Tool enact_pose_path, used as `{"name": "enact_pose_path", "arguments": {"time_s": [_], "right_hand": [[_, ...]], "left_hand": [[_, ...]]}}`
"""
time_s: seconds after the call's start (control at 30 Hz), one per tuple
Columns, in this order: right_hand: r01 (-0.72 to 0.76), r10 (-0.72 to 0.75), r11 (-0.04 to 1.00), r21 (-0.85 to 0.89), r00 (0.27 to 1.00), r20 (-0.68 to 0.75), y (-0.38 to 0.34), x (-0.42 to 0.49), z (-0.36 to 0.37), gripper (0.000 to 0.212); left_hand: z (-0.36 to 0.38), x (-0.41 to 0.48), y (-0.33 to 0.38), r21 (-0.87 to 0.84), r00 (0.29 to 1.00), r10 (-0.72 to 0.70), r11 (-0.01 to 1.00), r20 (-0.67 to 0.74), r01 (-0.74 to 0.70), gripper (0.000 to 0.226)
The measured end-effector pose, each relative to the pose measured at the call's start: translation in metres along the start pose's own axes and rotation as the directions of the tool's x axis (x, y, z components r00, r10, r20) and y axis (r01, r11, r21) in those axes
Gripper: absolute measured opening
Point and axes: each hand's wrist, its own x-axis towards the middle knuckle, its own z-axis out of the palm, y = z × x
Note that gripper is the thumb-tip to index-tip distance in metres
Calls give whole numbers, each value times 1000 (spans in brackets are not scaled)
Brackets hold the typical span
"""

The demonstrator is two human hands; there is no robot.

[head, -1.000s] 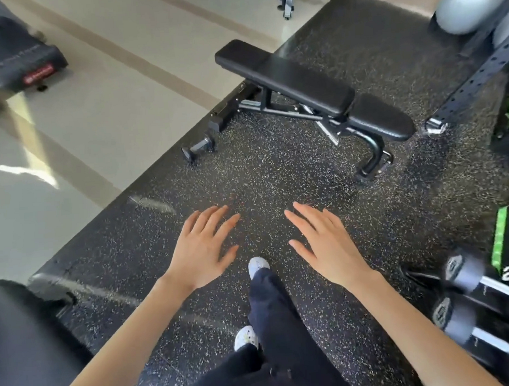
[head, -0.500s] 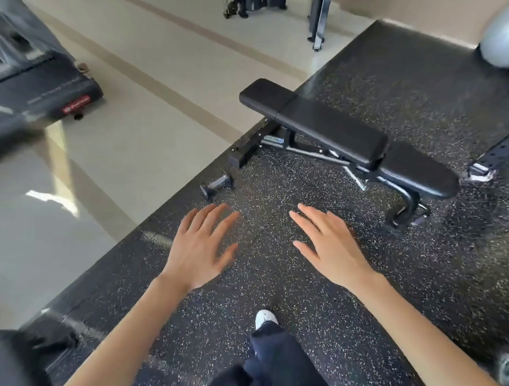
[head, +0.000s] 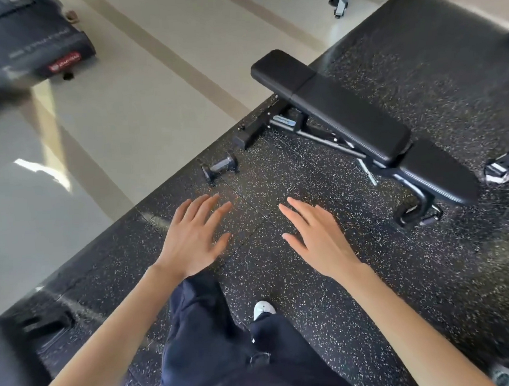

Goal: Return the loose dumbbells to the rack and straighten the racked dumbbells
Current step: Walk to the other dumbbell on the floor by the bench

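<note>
Both hands of a person, seen above a gym floor. The left hand is fully spread, palm down, fingers straight and slightly fanned; it holds nothing and touches nothing. The right hand is flat in the same way, thumb set apart from the fingers, and is equally unoccupied. Both hover over the speckled rubber mat.

The loose dumbbell lies on its side on the mat, ahead of the left hand's fingertips and apart from them. It is near the mat's edge, which runs diagonally past the outer side of the left hand, with pale tiled floor beyond it. Bare mat lies between the two hands and ahead of them as far as the dumbbell. The bench stands ahead and to the outer side of the right hand, its padded top lying aslant; its nearer floor bar sits just beyond the dumbbell. A treadmill stands far ahead of the left hand, on the tiles.

Both forearms are bare and reach forward from the lower corners, converging, wrists straight. A dark trouser leg shows behind the left wrist, and a white shoe behind the gap between the hands.
</note>
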Motion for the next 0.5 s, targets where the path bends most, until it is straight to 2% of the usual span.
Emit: {"name": "enact_pose_path", "arguments": {"time_s": [0.27,0.5], "right_hand": [[-69,66,997,-38,995,-77,-44,110,-5,55],[-165,164,986,5,976,-141,-102,203,-9,53]], "left_hand": [[-22,58,-115,24,997,79,997,9,-80,61],[-54,107,-228,41,988,156,987,2,-156,59]]}}
